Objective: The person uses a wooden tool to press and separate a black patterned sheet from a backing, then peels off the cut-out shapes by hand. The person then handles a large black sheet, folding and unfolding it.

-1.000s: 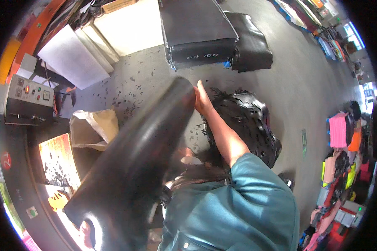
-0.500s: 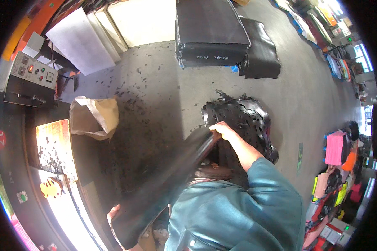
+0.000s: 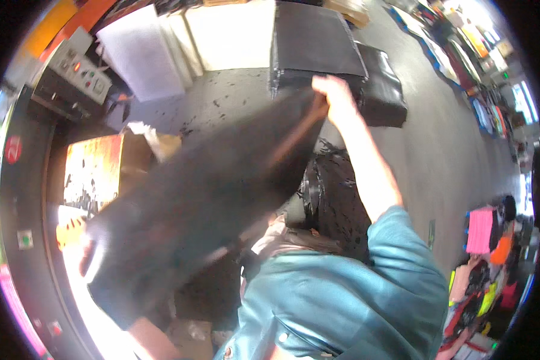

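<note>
A wide black sheet [image 3: 204, 186], leather-like and blurred by motion, stretches slantwise between my two hands. At its far right corner my right hand [image 3: 333, 96] is closed on the edge, arm reaching forward. My left hand [image 3: 85, 255] grips the near left end; the sheet covers most of this hand, and only blurred fingers and the wrist show. Beside that end lies an orange toothed piece [image 3: 69, 233] on a brightly lit surface, next to a worn board [image 3: 93, 162] strewn with dark bits. Under the sheet's right side, a heap of black cut scraps [image 3: 342, 198] lies on the floor.
A tall stack of black sheets [image 3: 318, 39] stands ahead, with a glossy black pile [image 3: 383, 90] against its right. Pale panels [image 3: 141, 54] lean at the far left by a control box [image 3: 81, 72]. A paper sack [image 3: 162, 143] is partly covered. Colourful materials [image 3: 480, 231] line the right.
Both hands have lifted the black sheet up and forward. It now spreads wider, covering much of the sack and floor. My left hand has moved left toward the lit surface.
</note>
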Demonstrator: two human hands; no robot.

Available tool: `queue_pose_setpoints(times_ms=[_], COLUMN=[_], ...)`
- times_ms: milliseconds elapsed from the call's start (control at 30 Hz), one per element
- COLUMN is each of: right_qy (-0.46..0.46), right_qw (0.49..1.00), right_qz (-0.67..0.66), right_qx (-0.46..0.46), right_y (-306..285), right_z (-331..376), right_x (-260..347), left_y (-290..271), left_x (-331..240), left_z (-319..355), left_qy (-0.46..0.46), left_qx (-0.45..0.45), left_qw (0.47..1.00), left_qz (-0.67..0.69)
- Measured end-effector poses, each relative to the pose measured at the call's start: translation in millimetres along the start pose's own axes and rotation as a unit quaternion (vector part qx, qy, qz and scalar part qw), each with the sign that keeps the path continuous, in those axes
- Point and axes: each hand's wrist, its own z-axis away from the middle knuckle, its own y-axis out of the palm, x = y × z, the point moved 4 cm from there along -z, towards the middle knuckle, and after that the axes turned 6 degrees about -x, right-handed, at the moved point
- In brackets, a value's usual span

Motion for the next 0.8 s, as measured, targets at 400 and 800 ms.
queue_pose_setpoints(times_ms=[400,800], right_qy=[0.071,-0.032], right_qw=[0.738,0.795], right_qz=[-0.522,0.073], right_qx=[0.423,0.601], right_y=[278.3,396.6], right_z=[112.2,358.2], right_x=[237.6,-68.4], left_y=[-292.9,-310.8], left_x=[66.9,359.2], left_z=[229.2,233.3], left_qy=[0.215,0.039], left_qx=[-0.263,-0.288], left_qw=[0.94,0.899], left_qz=[0.029,0.327])
